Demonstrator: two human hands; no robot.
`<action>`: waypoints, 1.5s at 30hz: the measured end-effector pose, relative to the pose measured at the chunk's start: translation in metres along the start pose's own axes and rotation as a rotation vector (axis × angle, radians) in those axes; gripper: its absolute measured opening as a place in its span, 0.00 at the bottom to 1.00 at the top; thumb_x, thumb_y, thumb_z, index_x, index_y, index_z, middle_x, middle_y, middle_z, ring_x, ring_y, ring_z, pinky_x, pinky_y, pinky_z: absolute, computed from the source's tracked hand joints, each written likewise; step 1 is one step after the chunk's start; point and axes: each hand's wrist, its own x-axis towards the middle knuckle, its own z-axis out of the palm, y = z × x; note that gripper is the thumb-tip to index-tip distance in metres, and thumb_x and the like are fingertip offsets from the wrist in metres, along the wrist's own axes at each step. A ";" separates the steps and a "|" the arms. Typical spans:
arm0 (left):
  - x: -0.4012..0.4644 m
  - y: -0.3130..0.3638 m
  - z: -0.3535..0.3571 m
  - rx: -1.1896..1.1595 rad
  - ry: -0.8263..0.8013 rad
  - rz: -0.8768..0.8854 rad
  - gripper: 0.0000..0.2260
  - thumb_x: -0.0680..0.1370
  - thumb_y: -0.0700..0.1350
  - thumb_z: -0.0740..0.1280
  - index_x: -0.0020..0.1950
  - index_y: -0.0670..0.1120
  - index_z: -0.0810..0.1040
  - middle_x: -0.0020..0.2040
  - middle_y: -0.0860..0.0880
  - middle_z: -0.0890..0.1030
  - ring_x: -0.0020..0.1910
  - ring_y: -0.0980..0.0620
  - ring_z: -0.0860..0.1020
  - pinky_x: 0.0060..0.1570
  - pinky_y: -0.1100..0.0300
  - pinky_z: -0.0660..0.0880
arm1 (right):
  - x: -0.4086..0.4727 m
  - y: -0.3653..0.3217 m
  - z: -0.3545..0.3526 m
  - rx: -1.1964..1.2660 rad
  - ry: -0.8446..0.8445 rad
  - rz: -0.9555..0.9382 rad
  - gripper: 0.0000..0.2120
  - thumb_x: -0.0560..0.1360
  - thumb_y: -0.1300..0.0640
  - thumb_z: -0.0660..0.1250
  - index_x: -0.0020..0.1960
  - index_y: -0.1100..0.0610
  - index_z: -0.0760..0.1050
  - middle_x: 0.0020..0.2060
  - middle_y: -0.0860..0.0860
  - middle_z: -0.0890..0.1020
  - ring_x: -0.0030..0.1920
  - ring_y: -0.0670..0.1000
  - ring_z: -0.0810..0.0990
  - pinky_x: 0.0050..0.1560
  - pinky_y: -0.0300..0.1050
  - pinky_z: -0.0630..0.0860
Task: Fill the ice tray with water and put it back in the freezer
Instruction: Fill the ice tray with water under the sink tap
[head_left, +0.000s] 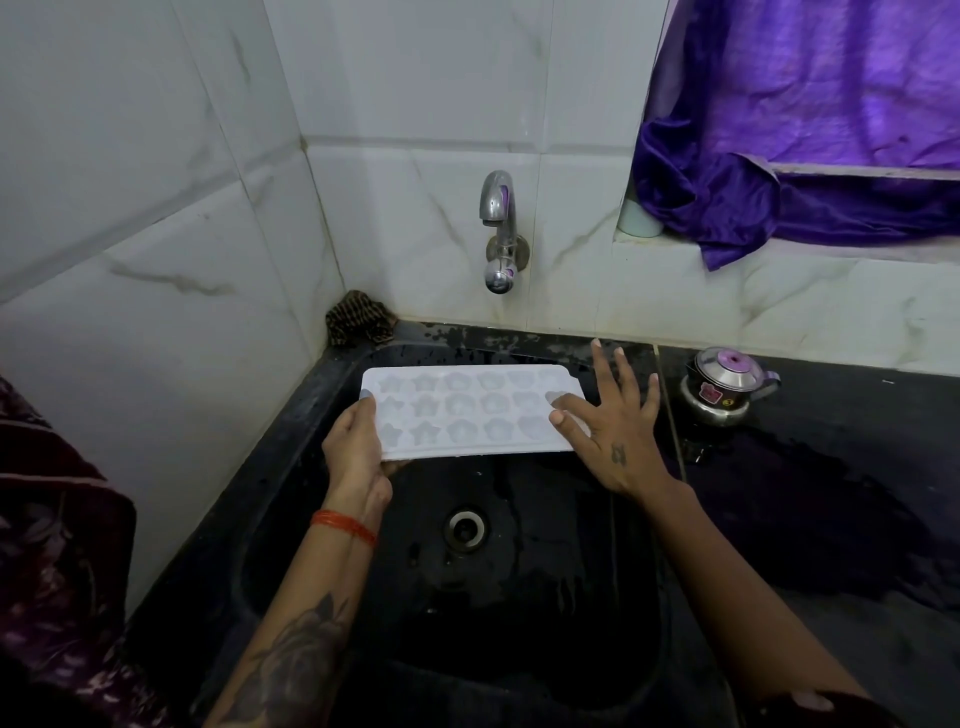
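Observation:
A white ice tray (467, 413) with star- and flower-shaped cells is held level over the black sink (519, 597), below the wall tap. My left hand (356, 449) grips its left end, thumb on top. At the tray's right end my right hand (610, 431) has its fingers spread, with the thumb and forefinger resting on the tray's corner. The chrome tap (498, 228) juts from the tiled wall above the tray; no water runs from it. I cannot tell whether the cells hold water.
A small steel pot with a lid (724, 387) stands on the wet black counter (857, 493) to the right. A dark cloth (358, 318) sits in the back-left corner. A purple curtain (805, 130) hangs over the window ledge. The sink drain (466, 527) lies below the tray.

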 end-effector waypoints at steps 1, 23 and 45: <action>0.000 0.000 0.000 -0.004 0.001 -0.004 0.06 0.79 0.49 0.64 0.44 0.50 0.76 0.43 0.50 0.79 0.42 0.50 0.79 0.43 0.50 0.79 | 0.000 0.000 0.000 -0.021 0.014 0.000 0.37 0.70 0.26 0.35 0.53 0.41 0.77 0.77 0.51 0.47 0.77 0.55 0.40 0.69 0.62 0.31; -0.004 0.002 0.000 -0.029 0.002 -0.013 0.05 0.79 0.49 0.64 0.50 0.49 0.75 0.44 0.50 0.79 0.44 0.49 0.79 0.41 0.50 0.79 | 0.004 -0.003 0.001 -0.137 0.085 -0.012 0.36 0.72 0.27 0.36 0.50 0.42 0.78 0.77 0.52 0.48 0.77 0.59 0.43 0.68 0.65 0.32; -0.006 0.001 0.001 -0.030 0.009 -0.029 0.07 0.79 0.49 0.64 0.42 0.51 0.74 0.43 0.50 0.79 0.41 0.51 0.79 0.39 0.50 0.79 | 0.003 -0.002 0.003 -0.077 0.055 0.027 0.34 0.71 0.26 0.37 0.48 0.41 0.78 0.77 0.50 0.45 0.76 0.56 0.39 0.69 0.64 0.32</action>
